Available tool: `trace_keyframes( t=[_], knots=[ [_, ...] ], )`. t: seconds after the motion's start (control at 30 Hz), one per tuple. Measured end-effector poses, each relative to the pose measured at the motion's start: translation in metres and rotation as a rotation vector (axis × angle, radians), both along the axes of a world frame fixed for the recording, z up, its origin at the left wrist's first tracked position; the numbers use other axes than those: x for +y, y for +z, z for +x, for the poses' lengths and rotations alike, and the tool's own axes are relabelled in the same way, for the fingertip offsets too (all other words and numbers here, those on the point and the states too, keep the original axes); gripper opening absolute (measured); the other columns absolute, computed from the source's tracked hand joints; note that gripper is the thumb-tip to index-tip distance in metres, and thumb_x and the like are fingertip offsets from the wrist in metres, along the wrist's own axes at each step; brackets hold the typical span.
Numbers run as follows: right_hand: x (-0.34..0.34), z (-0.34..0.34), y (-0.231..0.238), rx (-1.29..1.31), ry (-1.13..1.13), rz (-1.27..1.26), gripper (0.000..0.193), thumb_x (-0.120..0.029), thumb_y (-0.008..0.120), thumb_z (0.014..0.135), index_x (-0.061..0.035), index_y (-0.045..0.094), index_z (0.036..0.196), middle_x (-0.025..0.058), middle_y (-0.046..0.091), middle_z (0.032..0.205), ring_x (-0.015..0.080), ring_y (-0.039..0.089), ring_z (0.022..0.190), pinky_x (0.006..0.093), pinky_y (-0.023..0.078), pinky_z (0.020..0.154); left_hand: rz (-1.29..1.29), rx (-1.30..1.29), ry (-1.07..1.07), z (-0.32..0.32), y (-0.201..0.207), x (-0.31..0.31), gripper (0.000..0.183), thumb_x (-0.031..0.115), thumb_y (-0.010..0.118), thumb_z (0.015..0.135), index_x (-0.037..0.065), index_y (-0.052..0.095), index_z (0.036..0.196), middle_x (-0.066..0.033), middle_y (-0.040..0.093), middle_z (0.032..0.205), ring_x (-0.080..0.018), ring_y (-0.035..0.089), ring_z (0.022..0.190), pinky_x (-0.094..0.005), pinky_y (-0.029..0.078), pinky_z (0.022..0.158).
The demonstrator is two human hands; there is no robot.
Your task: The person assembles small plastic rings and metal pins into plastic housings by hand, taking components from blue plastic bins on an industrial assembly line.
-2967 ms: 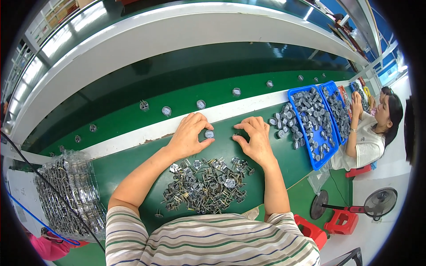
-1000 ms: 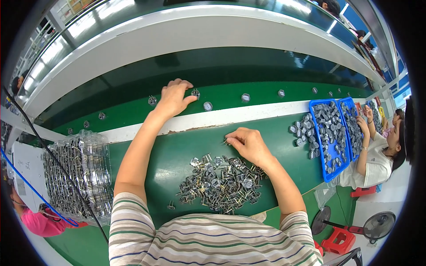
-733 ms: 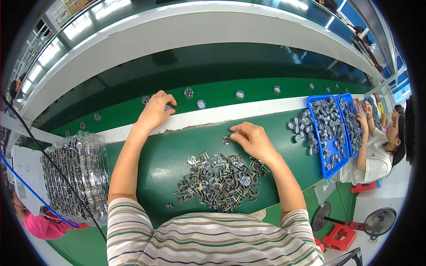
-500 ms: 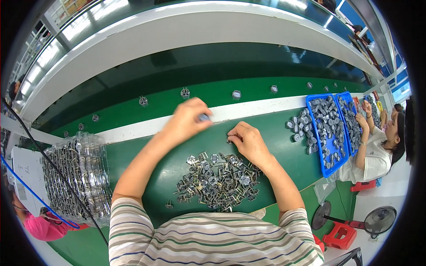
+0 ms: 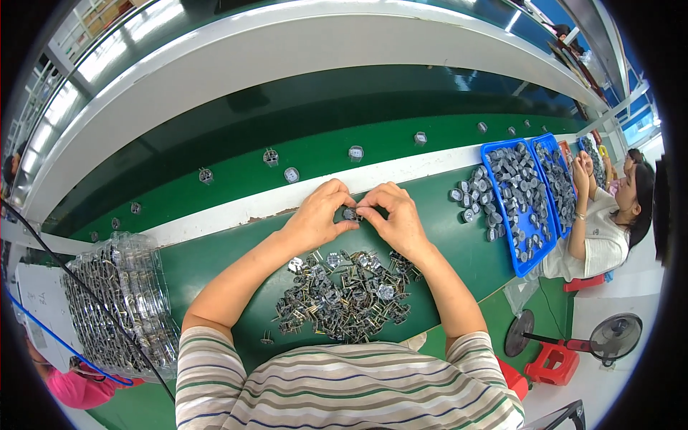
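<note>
My two hands meet over the green table, just short of its white edge strip. Between my left hand and my right hand is a small dark grey plug part. The left fingers and thumb pinch it from the left, while the right thumb and fingertips close on its right side. Its underside and any finer pieces on it are hidden by the fingers. Nearer my body lies a loose pile of plug inserts with metal pins, and one single insert lies apart at its left.
Blue trays of grey caps stand at right, with loose caps beside them. Stacked clear plastic trays of parts are at left. Finished-looking plug pieces dot the green belt beyond. A co-worker sits at far right.
My left hand has come down from near the belt to meet my right hand. Pieces on the belt have shifted left, and another lies near the white strip. The view has shifted slightly.
</note>
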State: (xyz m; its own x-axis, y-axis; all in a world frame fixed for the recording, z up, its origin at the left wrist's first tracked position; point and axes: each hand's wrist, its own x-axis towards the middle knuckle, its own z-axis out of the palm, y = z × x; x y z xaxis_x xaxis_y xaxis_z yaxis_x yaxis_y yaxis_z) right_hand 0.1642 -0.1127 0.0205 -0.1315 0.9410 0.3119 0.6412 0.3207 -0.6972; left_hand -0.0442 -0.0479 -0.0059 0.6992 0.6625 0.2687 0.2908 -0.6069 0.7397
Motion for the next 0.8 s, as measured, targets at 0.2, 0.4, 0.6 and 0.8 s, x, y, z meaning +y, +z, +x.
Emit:
trace_keyframes(
  t=[0.2,0.4,0.6,0.8],
  knots=[
    [0.005,-0.004,-0.001,-0.190,0.033,0.098,0.013,-0.011,0.083,0.084,-0.0082,0.074,0.093,0.0017,0.068,0.093,0.0234,0.062,0.096,0.0403,0.042,0.089,-0.066,0.008,0.009,0.002,0.000,0.000,0.039,0.012,0.092,0.074,0.001,0.071,0.105,-0.0107,0.060,0.110,-0.0295,0.063,0.107,-0.0405,0.053,0.093],
    [0.005,-0.012,0.000,-0.414,0.048,0.280,0.014,-0.007,0.083,0.081,-0.0072,0.072,0.090,0.0029,0.066,0.089,0.0250,0.062,0.090,0.0412,0.043,0.082,-0.055,0.001,0.031,0.000,-0.003,0.000,0.039,0.011,0.092,0.073,0.000,0.072,0.105,-0.0105,0.060,0.108,-0.0291,0.063,0.106,-0.0400,0.053,0.093],
    [-0.013,0.005,-0.005,-0.041,-0.062,0.036,0.022,-0.003,0.082,0.084,-0.0034,0.073,0.104,0.0075,0.067,0.092,0.0257,0.065,0.090,0.0388,0.050,0.078,-0.114,-0.020,0.035,0.006,0.005,0.003,0.036,0.011,0.091,0.075,0.003,0.073,0.105,-0.0099,0.061,0.106,-0.0286,0.064,0.104,-0.0395,0.053,0.091],
    [-0.090,0.068,0.060,-0.116,0.110,-0.372,0.065,-0.003,0.086,0.081,-0.0060,0.061,0.141,0.0109,0.065,0.115,0.0228,0.065,0.093,0.0375,0.056,0.082,0.138,0.127,0.243,-0.022,0.025,0.068,0.027,0.015,0.089,0.077,0.006,0.075,0.099,-0.0106,0.067,0.097,-0.0319,0.066,0.101,-0.0456,0.054,0.089]
  ],
)
